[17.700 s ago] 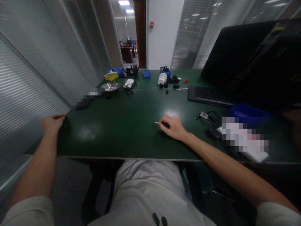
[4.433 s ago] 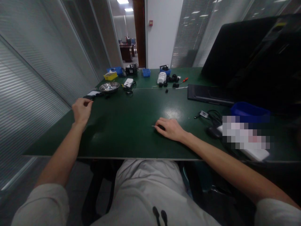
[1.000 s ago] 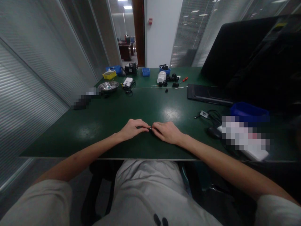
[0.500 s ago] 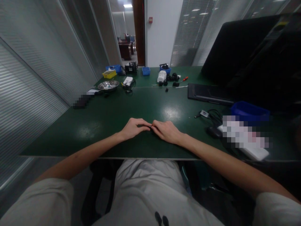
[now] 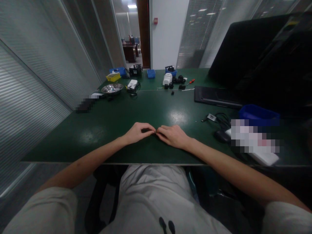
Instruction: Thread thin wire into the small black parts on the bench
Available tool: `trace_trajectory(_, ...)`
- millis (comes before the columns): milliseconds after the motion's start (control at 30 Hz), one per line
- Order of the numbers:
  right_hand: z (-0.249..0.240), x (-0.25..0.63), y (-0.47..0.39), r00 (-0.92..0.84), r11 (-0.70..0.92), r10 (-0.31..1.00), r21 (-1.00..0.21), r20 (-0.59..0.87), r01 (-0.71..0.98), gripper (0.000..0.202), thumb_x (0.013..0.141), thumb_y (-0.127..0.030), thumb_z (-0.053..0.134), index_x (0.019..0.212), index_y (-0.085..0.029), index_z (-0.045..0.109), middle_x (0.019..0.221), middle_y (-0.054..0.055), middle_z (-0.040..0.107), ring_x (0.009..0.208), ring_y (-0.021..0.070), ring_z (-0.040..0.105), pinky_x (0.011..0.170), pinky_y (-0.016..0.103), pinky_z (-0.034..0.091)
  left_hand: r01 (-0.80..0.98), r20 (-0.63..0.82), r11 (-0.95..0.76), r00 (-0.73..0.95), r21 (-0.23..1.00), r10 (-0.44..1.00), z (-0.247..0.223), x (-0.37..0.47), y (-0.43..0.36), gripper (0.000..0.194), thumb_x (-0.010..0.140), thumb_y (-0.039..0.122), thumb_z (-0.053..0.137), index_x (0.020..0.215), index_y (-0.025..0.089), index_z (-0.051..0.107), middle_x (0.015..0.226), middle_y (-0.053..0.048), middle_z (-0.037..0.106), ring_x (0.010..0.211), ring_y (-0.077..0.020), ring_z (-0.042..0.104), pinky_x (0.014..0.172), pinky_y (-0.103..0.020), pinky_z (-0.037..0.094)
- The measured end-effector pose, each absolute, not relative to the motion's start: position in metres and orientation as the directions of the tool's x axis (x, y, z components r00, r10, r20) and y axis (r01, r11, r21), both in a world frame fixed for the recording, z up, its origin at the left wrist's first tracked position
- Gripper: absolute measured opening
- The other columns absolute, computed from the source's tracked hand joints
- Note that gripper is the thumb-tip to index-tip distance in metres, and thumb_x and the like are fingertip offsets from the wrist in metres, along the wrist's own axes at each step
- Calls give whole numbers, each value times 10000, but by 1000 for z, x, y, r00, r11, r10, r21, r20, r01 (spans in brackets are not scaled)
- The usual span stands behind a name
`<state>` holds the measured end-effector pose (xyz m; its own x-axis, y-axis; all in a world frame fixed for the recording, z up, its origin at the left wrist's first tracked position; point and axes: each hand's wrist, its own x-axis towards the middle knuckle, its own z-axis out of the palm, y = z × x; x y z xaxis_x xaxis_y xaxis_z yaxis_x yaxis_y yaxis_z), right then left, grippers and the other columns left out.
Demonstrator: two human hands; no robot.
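Above the green tabletop [image 5: 136, 110], close to its front edge, my two hands meet fingertip to fingertip. My left hand [image 5: 137, 134] pinches with thumb and forefinger at a tiny object between the hands. From the other side my right hand [image 5: 173, 136] closes its fingers on the same spot, with the fingers curled in. Only a thin sliver of the object shows, too small and too covered by fingertips to name.
On the right lie a black mouse [image 5: 221, 136], a labelled cable [image 5: 211, 117], a blue tray [image 5: 258, 114] and a closed laptop [image 5: 216, 97]. Farther back are a metal bowl [image 5: 112, 88], a yellow bin [image 5: 113, 77], a white device [image 5: 167, 79] and a red screwdriver [image 5: 191, 81].
Both hands stay in nearly the same place. The fingertips have shifted slightly around the tiny object, and less of its dark part shows now.
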<state>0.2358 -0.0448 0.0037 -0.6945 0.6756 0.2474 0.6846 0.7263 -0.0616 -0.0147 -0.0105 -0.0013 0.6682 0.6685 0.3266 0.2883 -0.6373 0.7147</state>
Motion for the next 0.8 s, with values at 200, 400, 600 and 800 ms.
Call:
trace_trajectory(200,4,236,-45,-690,731,675,-108,261,674,331,1089,-404,376,1084,-202,639,943,55,673,705,138,576,600,288,254,393,419,-711,605,583,678,-3,-18,2,237,996,334,608,1030,170,776,1041,-94,716,958,-205,661,861,-319,519)
trace_trajectory(400,4,237,-43,-687,731,678,-136,262,669,327,1087,-406,384,1086,-206,642,950,52,679,712,138,584,614,282,274,443,398,-796,698,412,595,-7,-20,9,193,994,269,599,1032,191,772,1031,-77,709,997,-220,629,910,-360,497)
trace_trajectory(600,4,245,-39,-645,709,701,-197,305,677,303,1078,-405,410,1074,-209,641,957,46,704,746,147,614,642,270,307,373,428,-789,685,489,589,5,-19,-6,248,1007,228,536,1138,183,742,1098,-102,705,1063,-231,624,976,-389,495)
trace_trajectory(800,4,249,-36,-616,695,715,-246,329,675,278,1065,-394,438,1076,-214,649,983,48,726,785,157,638,670,268,338,268,356,-825,804,498,476,9,-19,-10,237,964,302,658,1162,202,741,1104,-113,709,1087,-244,617,1006,-407,485)
